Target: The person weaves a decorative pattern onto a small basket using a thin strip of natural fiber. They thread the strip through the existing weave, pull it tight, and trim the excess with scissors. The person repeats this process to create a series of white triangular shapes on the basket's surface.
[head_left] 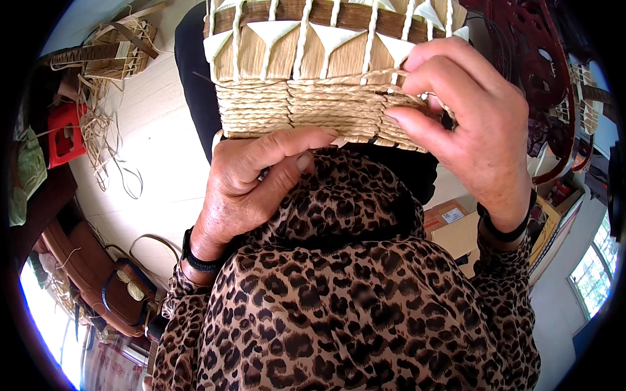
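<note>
Left hand [257, 176] curled against woven basket [319, 107]; right hand [463, 111], half-closed, grips its side.

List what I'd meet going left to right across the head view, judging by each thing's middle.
Red plastic stool, loose tangled strands, left hand, woven piece, right hand, bright window at the right.

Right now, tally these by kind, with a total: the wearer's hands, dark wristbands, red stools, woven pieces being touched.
Left hand and right hand: 2
Dark wristbands: 2
Red stool: 1
Woven piece being touched: 1
Total: 6
</note>
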### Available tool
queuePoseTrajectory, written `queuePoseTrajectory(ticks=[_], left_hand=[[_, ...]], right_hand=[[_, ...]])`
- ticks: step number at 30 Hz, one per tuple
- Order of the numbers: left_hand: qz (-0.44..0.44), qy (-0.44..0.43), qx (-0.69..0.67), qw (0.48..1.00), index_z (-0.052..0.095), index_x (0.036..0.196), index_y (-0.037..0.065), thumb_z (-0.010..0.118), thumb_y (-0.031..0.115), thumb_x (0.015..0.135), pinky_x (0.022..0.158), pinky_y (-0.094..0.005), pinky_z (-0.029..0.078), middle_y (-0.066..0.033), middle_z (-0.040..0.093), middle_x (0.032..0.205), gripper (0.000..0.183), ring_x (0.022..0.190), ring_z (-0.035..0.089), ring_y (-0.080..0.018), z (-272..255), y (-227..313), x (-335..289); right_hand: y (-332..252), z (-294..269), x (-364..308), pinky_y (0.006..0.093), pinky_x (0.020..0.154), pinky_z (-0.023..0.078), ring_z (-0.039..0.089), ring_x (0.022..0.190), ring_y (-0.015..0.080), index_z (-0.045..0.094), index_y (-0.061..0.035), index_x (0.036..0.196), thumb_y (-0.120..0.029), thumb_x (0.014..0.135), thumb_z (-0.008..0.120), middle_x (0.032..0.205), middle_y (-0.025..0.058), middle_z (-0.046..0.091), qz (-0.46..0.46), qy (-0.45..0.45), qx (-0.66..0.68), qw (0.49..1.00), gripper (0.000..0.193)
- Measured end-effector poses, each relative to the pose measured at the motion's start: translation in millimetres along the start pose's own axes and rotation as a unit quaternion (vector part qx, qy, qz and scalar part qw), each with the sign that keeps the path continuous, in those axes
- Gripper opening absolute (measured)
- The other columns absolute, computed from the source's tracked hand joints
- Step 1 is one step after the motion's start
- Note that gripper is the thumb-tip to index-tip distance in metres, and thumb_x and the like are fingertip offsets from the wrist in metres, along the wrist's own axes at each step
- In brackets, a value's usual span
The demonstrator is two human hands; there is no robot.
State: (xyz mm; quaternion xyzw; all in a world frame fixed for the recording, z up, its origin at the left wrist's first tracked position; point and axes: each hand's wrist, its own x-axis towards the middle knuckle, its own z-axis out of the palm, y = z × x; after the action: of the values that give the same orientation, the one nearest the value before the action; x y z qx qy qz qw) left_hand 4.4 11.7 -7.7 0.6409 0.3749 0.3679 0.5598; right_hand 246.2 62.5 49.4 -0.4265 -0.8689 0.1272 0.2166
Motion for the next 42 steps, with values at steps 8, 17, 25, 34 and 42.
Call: queuePoseTrajectory(ticks=[8,17,25,34,42], left_hand=[[-0.031,0.007,-0.011,0.999,0.064,0.116,-0.001,0.06,-0.003,0.09,0.071,-0.0245,0.052,-0.0093,0.07,0.087,0.026,0.078,0.067,-0.0143,0.3,1.2,0.4],[-0.018,-0.004,-0.016,1.0,0.064,0.116,0.0,0.06,-0.003,0.09,0.071,-0.0241,0.052,-0.0091,0.07,0.086,0.026,0.078,0.066,-0.0142,-1.8,0.5,1.8],[-0.022,-0.001,-0.016,1.0,0.064,0.115,0.0,0.06,-0.004,0.089,0.073,-0.0252,0.053,-0.0096,0.07,0.09,0.026,0.08,0.067,-0.0152,-1.0,0.7,-0.3],[-0.021,0.0,-0.014,1.0,0.065,0.114,0.0,0.061,-0.004,0.089,0.073,-0.0254,0.053,-0.0098,0.071,0.09,0.026,0.079,0.067,-0.0154,-0.9,0.7,-0.5],[-0.02,0.004,-0.025,0.999,0.065,0.114,0.0,0.061,-0.003,0.089,0.072,-0.0254,0.053,-0.01,0.07,0.087,0.025,0.078,0.067,-0.0154,-1.2,0.0,-1.2]], right_hand=[[-2.4,11.5,-2.4,0.0231,0.05,0.045,0.052,0.056,0.0096,0.056,-0.0068,0.08,-0.002,0.062,0.079,0.096,0.0017,0.062,0.005,0.04,-0.014,0.999,0.029],[1.1,15.9,-5.4,0.0228,0.049,0.044,0.052,0.056,0.0089,0.056,-0.0068,0.079,-0.002,0.063,0.079,0.096,0.0015,0.063,0.0,0.074,-0.004,0.997,0.029],[0.2,1.5,2.6,0.0216,0.049,0.043,0.052,0.056,0.0074,0.058,-0.0067,0.08,-0.004,0.065,0.08,0.095,0.001,0.063,-0.018,0.004,-0.033,0.999,0.026],[9.2,3.2,-2.6,0.0211,0.051,0.044,0.052,0.058,0.0079,0.059,-0.0063,0.081,-0.005,0.064,0.082,0.096,0.0012,0.062,-0.015,0.007,0.018,1.0,0.029],[6.8,3.8,-3.4,0.0213,0.052,0.046,0.052,0.059,0.0089,0.058,-0.0067,0.082,-0.008,0.064,0.083,0.098,0.0013,0.062,-0.021,0.0,-0.01,1.0,0.031]])
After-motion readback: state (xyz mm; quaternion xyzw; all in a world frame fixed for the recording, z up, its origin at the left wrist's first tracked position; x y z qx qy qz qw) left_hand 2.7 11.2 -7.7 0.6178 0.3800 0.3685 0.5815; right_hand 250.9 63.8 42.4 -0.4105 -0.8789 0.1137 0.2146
